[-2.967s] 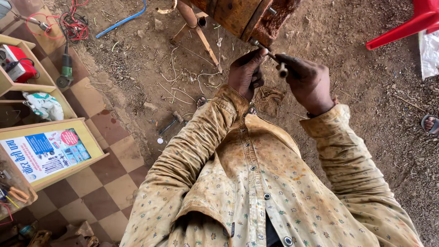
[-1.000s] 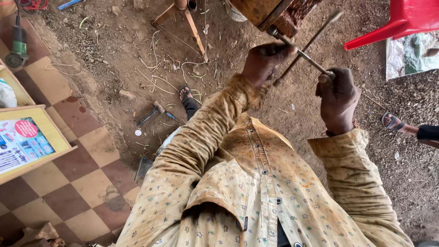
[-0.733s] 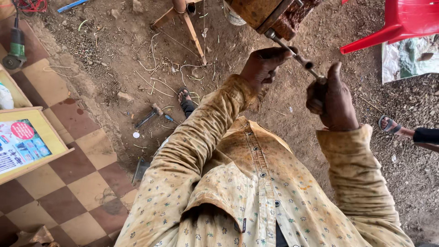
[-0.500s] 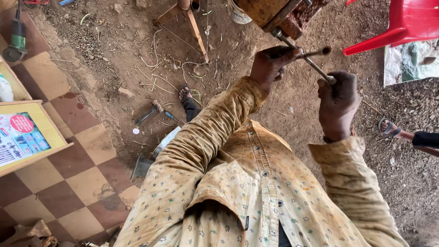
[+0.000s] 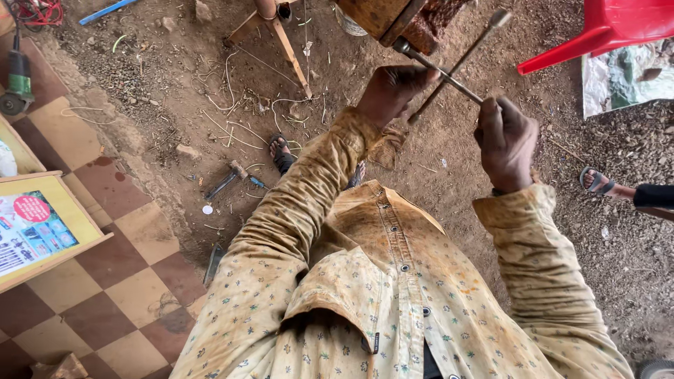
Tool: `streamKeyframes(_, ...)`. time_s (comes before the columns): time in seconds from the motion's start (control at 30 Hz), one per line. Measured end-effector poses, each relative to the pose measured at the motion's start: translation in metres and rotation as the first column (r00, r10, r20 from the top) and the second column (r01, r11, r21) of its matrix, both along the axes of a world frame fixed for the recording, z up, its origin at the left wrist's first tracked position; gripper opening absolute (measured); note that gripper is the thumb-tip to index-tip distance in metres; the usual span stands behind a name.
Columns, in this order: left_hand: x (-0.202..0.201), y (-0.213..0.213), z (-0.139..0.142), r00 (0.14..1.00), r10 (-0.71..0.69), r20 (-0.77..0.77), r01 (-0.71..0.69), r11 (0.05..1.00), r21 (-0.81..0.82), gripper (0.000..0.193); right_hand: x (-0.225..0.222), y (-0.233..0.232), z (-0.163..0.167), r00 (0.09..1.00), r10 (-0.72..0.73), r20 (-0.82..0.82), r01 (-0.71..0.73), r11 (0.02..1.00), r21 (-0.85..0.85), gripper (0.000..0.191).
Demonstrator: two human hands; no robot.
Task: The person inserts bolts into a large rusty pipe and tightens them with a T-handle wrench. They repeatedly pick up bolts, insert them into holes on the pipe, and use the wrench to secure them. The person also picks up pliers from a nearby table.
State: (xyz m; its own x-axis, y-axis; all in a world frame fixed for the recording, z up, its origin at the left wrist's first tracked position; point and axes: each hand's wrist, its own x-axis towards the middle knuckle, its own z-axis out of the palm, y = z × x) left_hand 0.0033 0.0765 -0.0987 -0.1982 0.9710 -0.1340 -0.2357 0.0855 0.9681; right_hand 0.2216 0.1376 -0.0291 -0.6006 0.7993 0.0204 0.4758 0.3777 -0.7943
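Far left there's an angle grinder (image 5: 17, 81) lying at the edge of the checkered tile floor (image 5: 105, 281), with a yellow wooden shelf (image 5: 42, 231) nearer in. On the dirt a bit to the right sits a hammer (image 5: 226, 181), plus loose bits of wire scattered around. A sandalled foot (image 5: 282, 153) pokes out below the left sleeve.

The left hand (image 5: 393, 90) is up by the rusty vise (image 5: 400, 17) at the top, fingers curled shut around the near end of the thin cross bar (image 5: 460, 64). That bar runs diagonally up to the right and crosses the vise's metal rod (image 5: 439, 74), which sticks out of the vise down toward the right. The right hand (image 5: 507, 144) is fisted tight on the lower end of that rod.

Far right: a red plastic chair (image 5: 611, 28) and another person's sandalled foot (image 5: 597, 181).
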Motion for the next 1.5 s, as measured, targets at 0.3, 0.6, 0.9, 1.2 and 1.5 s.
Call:
streamKeyframes(0.3, 0.021, -0.037, 0.013, 0.850, -0.183, 0.494, 0.127, 0.981, 0.146, 0.024, -0.008, 0.002, -0.008, 0.994, -0.103, 0.029, 0.105, 0.887, -0.450, 0.062)
streamKeyframes(0.6, 0.005, -0.033, 0.007, 0.935, -0.165, -0.314, -0.009, 0.874, -0.486, 0.050, -0.012, 0.013, 0.011, 0.978, 0.064, -0.200, -0.103, 0.976, -0.191, 0.040)
streamKeyframes(0.9, -0.008, -0.013, 0.026, 0.886, -0.078, -0.457, -0.011, 0.982, -0.188, 0.039, -0.023, 0.018, 0.015, 0.973, -0.120, -0.197, -0.029, 0.783, -0.621, 0.043)
streamKeyframes(1.2, 0.013, -0.032, 0.031, 0.995, -0.030, 0.093, 0.038, 0.996, -0.082, 0.038, -0.028, 0.008, 0.003, 0.998, -0.056, -0.038, 0.062, 0.984, 0.164, 0.025)
streamKeyframes(1.5, 0.018, -0.008, 0.059, 0.997, 0.027, 0.075, -0.014, 0.984, -0.177, 0.047, -0.016, 0.039, 0.035, 0.962, -0.055, 0.268, -0.175, 0.630, 0.757, 0.036)
